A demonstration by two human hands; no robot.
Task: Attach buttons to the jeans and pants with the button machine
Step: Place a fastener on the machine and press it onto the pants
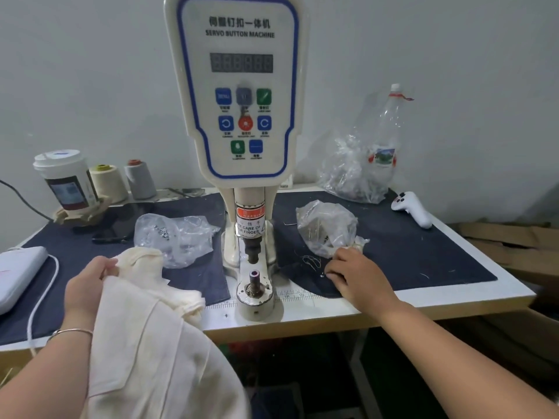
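Item: cream pants (145, 343), left of the button machine (242, 116), bunched in your left hand (87, 285). Right hand (357, 276), right of it, fingertips curled on dark cloth (408, 252); whether pinching something, cannot tell. Hazard: fingers straying under punch (252, 252).

Cream pants (145, 343) in left hand (86, 285), right hand (357, 276) fingertips-down beside button machine (242, 116)
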